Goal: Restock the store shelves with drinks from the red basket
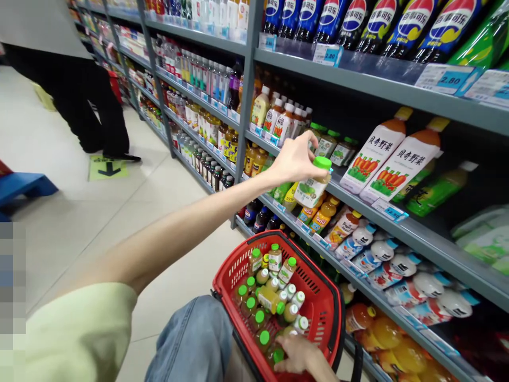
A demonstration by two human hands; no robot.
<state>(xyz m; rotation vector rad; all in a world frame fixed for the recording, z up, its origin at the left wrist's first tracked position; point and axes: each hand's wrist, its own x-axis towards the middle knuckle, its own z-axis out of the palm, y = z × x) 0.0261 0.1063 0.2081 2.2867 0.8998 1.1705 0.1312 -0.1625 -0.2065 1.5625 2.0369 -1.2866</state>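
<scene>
My left hand [294, 157] reaches out to the shelf, its fingers closed around the neck of a juice bottle [312, 190] with a green cap and a white label. It hangs slightly tilted in front of the shelf edge. Behind it, several similar green-capped bottles [328, 143] stand on the shelf. Low in the view, my right hand [298, 354] is inside the red shopping basket [332, 313], fingers curled at a green-capped bottle [275, 354]. Many small bottles with green or white caps fill the basket, most upright; one yellowish bottle [268, 300] lies on top of them.
Large carrot juice bottles [392, 159] stand right of my left hand, under a shelf of cola bottles [411, 24]. Lower shelves hold milk drink bottles [382, 252] and orange bottles. A person in black trousers [95, 95] is in the aisle; a blue step [26, 188] sits at left.
</scene>
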